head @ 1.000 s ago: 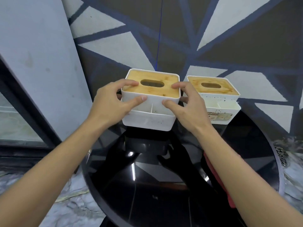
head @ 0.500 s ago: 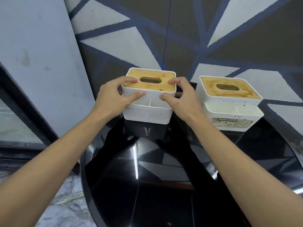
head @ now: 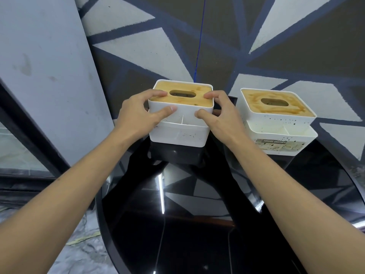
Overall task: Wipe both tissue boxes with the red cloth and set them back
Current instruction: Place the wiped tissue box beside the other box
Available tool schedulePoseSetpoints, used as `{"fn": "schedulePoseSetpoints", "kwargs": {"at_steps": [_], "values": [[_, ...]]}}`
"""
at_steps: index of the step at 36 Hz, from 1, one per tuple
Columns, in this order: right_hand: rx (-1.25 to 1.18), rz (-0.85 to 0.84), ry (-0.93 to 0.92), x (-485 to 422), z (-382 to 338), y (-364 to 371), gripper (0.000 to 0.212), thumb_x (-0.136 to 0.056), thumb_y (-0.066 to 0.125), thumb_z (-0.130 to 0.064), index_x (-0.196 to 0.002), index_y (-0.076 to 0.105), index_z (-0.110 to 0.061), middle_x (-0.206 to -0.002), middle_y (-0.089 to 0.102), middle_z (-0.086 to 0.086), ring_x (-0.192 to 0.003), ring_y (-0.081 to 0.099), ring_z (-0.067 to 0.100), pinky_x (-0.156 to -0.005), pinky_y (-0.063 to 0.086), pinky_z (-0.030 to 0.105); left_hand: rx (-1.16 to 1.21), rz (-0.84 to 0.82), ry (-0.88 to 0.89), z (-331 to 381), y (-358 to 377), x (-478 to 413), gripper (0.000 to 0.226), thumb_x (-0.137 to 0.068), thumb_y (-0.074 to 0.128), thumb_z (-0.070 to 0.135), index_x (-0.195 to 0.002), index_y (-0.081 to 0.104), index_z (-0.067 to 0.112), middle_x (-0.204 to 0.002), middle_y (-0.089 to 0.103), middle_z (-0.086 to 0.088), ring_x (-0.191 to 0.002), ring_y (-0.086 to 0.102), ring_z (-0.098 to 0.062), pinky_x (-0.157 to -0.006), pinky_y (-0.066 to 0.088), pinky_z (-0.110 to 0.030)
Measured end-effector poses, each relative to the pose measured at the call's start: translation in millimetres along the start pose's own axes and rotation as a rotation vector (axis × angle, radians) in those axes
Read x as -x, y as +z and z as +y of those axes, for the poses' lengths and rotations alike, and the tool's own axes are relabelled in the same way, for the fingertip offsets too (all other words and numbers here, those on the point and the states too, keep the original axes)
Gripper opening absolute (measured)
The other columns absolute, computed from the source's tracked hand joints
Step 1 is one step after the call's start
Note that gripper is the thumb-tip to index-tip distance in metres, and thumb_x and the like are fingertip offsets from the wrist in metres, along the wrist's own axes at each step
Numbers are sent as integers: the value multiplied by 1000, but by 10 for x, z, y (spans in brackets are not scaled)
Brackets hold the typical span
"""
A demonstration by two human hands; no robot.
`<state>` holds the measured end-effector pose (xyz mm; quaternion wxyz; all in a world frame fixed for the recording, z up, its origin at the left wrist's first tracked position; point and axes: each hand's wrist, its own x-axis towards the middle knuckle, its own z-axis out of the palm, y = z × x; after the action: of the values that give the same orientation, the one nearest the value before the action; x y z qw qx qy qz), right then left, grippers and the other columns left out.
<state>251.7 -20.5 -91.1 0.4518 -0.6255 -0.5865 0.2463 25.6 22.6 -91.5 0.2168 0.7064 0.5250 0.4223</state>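
Two white tissue boxes with wooden lids stand at the far edge of a round black glossy table point(head: 177, 224). The left tissue box point(head: 182, 133) sits between my hands. My left hand point(head: 138, 113) grips its left side, fingers on the lid and thumb on the front wall. My right hand point(head: 221, 115) grips its right side the same way. The right tissue box point(head: 276, 123) stands apart to the right, speckled and bearing a worn label. The red cloth is out of view.
A wall point(head: 237, 46) painted with grey, dark and blue triangles rises right behind the boxes. A grey panel point(head: 39, 76) and a dark window frame point(head: 29, 139) stand at the left. Marble floor point(head: 69, 254) shows below the table's left rim.
Both hands have carried the left box away from me and to the left, down onto the table's far edge, leaving a gap to the right box. The red cloth has left the view.
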Motion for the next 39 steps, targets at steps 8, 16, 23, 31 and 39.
{"fn": "schedulePoseSetpoints", "kwargs": {"at_steps": [8,16,23,31,39], "values": [[25,-20,17,-6,-33,-13,48,-95,76,-32,-136,51,-34,-126,54,-13,-96,59,1,-71,42,14,4,-16,-14,38,-9,17,51,-88,78,60,-134,70,40,-140,65,11,-116,62,-17,-92,59,-32],[24,-4,12,85,-86,-78,61,-94,80,-38,-146,48,-36,-145,53,-13,-131,56,16,-101,52,32,37,-26,-22,113,-62,160,67,-90,78,55,-151,57,40,-155,57,11,-132,55,-7,-109,48,-30],[22,8,5,417,-198,-240,56,-96,78,-38,-146,53,-32,-153,56,-11,-139,52,13,-111,48,40,32,117,80,239,-113,407,44,-95,77,41,-138,69,32,-141,61,11,-132,55,-7,-113,50,-39],[-4,-63,-17,1001,-152,-496,40,-96,79,-36,-132,60,-35,-120,55,-33,-126,57,6,-83,39,8,124,22,87,727,-25,999,38,-98,75,33,-135,69,37,-128,69,17,-119,64,-6,-109,52,-35],[-36,-56,5,1594,-44,-860,44,-96,78,-40,-137,62,-38,-140,59,-20,-129,57,2,-96,46,12,183,-137,4,1129,192,1451,39,-96,72,43,-135,67,41,-123,70,21,-114,67,-2,-106,55,-37]]}}
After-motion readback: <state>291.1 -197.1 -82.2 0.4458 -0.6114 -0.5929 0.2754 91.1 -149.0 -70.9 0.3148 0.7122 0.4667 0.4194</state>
